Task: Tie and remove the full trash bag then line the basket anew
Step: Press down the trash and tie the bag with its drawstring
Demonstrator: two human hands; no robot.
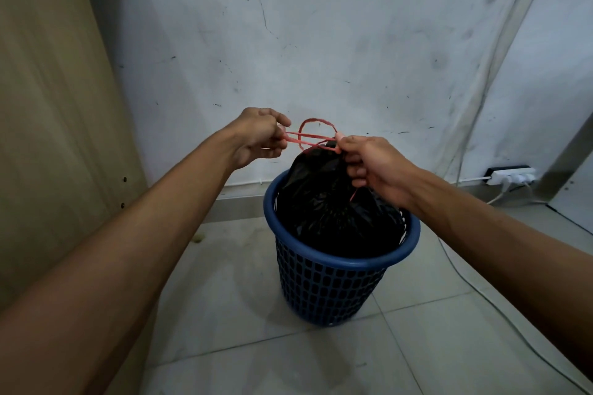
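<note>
A blue lattice basket [333, 285] stands on the tiled floor. Inside it sits a full black trash bag [324, 199], its top gathered into a peak above the rim. A red drawstring [313, 133] runs from the bag's neck, forming a loop above it. My left hand [260, 138] pinches one strand of the drawstring and pulls it out to the left. My right hand [369, 163] grips the bag's gathered neck together with the other strand, whose red end hangs below my fingers.
A scuffed white wall stands close behind the basket. A tall wooden panel [54, 125] rises on the left. A white power strip [510, 176] with plugs sits at the wall's base on the right, its cables [475, 285] trailing over the floor.
</note>
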